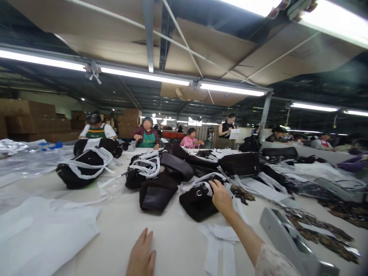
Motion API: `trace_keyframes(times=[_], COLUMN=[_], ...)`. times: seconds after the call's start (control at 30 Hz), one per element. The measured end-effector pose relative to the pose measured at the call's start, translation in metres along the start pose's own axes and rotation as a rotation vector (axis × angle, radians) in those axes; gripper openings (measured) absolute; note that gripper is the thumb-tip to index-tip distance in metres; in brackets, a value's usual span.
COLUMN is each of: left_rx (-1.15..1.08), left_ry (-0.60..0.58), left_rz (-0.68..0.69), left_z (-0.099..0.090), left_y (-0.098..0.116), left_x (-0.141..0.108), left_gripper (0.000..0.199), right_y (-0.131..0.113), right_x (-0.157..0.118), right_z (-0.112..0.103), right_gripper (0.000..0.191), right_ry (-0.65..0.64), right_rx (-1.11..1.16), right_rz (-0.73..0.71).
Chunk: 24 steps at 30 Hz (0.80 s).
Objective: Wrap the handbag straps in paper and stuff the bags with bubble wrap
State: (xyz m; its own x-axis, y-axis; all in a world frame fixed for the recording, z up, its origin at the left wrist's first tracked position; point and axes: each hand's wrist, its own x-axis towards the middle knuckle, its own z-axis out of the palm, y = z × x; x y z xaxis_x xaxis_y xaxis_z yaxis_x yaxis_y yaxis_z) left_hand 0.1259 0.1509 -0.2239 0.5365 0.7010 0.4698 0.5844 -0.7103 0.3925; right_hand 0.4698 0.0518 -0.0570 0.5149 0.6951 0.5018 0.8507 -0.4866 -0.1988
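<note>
My right hand reaches forward and grips the upper edge of a black handbag, which has a silver ring and white-wrapped handles. The fingertips are partly hidden behind the bag's top. Low in the middle of the view, my left hand hovers over or rests on the pale table, fingers stretched out, holding nothing. Just beyond it lies another black bag with a shiny base. White paper strips are spread below the gripped bag.
More black bags with white-wrapped straps lie across the table. A grey tape dispenser stands at right beside brown patterned straps. White sheeting covers the left. Several people sit or stand opposite, including one in a green apron.
</note>
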Motion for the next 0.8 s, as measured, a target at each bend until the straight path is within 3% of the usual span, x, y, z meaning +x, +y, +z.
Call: trace_keyframes(times=[0.17,0.37,0.6,0.8], left_rx=[0.127,0.081,-0.025,-0.035], left_ry=[0.025,0.011,-0.061,-0.111], left_rz=[0.138,0.165,0.017,-0.020], left_z=[0.015,0.025,0.002,-0.016], left_y=[-0.023,-0.035,-0.009,0.012], left_x=[0.002,0.004,0.003,0.004], left_gripper=[0.050,0.047,0.059,0.062], right_y=[0.016,-0.008,-0.053,-0.055], right_x=[0.030,0.053,0.065,0.055], right_z=[0.017,0.013,-0.016,-0.024], right_gripper=[0.052,0.018,0.017,0.024], right_ry=[-0.126,-0.125,-0.087,-0.146], right_rx=[-0.093,-0.168,-0.109,0.017], right_rz=[-0.155,-0.333,-0.425,-0.363])
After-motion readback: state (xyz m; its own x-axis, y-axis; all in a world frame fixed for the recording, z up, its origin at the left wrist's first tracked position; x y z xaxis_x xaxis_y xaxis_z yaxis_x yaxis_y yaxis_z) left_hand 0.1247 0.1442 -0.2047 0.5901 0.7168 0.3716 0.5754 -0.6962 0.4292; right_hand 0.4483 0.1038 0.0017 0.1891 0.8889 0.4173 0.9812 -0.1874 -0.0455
